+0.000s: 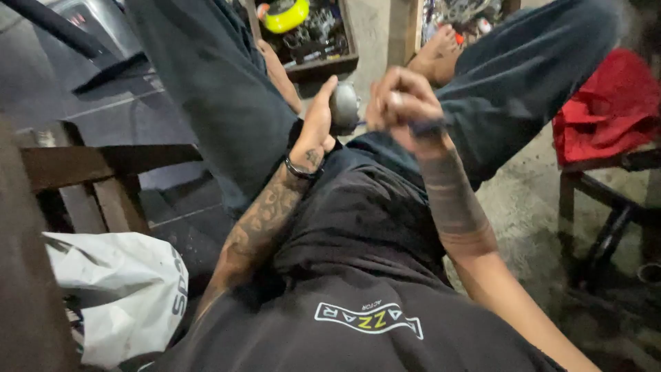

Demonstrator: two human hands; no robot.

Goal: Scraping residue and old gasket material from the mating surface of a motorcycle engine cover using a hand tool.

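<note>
I sit with both knees raised and my hands between them. My left hand [318, 120] wraps around a small round grey metal part [343, 105], with the thumb up along its side. My right hand [401, 103] is closed in a fist around a dark-handled tool [428, 127] whose end sticks out by the wrist. The tool's working end is hidden behind my fingers, close to the metal part. A dark band circles my left wrist.
A wooden bench frame [103, 165] and a white plastic bag [127, 289] are at the left. A red cloth [609, 107] lies on a stool at the right. Wooden shelves [313, 41] with a yellow round object and cluttered parts stand ahead, above a concrete floor.
</note>
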